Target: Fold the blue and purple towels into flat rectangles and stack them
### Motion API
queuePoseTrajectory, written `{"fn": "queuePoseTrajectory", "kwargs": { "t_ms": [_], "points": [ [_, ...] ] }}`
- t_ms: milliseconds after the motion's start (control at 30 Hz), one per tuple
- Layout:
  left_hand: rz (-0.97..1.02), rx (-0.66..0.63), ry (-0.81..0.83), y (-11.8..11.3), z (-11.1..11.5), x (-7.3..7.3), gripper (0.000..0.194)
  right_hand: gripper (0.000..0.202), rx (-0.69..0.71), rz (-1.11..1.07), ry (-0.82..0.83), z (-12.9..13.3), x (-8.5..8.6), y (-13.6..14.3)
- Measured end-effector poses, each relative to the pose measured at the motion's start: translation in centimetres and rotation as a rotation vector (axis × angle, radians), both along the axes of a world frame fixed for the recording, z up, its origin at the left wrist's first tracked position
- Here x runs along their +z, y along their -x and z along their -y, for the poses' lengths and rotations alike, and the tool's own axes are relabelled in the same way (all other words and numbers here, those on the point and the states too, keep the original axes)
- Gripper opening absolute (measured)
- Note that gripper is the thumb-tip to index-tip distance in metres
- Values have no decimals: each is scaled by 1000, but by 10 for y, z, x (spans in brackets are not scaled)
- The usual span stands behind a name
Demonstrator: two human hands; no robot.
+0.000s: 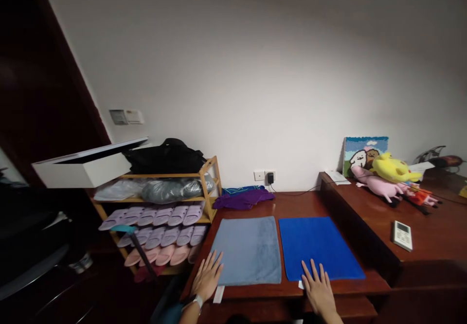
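Two square cloths lie flat, side by side, on the brown wooden table (pixel 295 292). My left hand (pixel 207 276) rests with fingers spread at the near left corner of the grey-blue towel (pixel 246 251), whose white tag (pixel 219 295) sticks out at the near edge. On the right, my right hand (pixel 319 287) lies flat with fingers apart over the near edge of the bright blue towel (pixel 321 246). A small white tag shows beside its fingers. Neither hand grips anything.
A crumpled purple cloth (pixel 244 199) lies at the back by the wall. Left stands a shelf of slippers (pixel 171 214), topped by a black bag (pixel 168 157) and white box (pixel 87 166). The raised right surface holds plush toys (pixel 392 168) and a remote control (pixel 402 235).
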State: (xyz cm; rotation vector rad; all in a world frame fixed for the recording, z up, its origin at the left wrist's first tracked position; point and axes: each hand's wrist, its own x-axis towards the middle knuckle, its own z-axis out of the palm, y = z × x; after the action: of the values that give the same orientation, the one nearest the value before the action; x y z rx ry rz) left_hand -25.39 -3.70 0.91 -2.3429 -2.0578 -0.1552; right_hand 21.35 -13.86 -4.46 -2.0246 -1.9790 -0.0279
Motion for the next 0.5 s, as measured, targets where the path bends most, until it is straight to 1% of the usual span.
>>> {"fn": "queuePoseTrajectory", "kwargs": {
  "t_ms": [67, 133, 167, 233, 300, 367, 433, 500],
  "points": [
    [-3, -11, -30, 5, 5, -2, 55, 50, -19, -24, -34, -2, 7, 8],
    [9, -49, -83, 10, 16, -9, 55, 55, -18, -72, -102, -4, 16, 27],
    [19, -82, -106, 13, 23, -13, 55, 56, 16, -98, -129, -5, 20, 40],
    [44, -150, -135, 18, 42, -21, 55, 56, 147, -138, -134, -4, 24, 72],
    [68, -188, -151, 22, 61, -26, 57, 58, 280, -152, -86, 0, 20, 102],
    [77, -205, -148, 27, 77, -26, 61, 61, 354, -145, -40, 6, 12, 120],
    [76, -224, -133, 35, 87, -25, 65, 61, 384, -129, -34, 13, 2, 123],
    [80, -239, -139, 44, 93, -26, 61, 65, 401, -122, -67, 20, -4, 116]
  ]
}}
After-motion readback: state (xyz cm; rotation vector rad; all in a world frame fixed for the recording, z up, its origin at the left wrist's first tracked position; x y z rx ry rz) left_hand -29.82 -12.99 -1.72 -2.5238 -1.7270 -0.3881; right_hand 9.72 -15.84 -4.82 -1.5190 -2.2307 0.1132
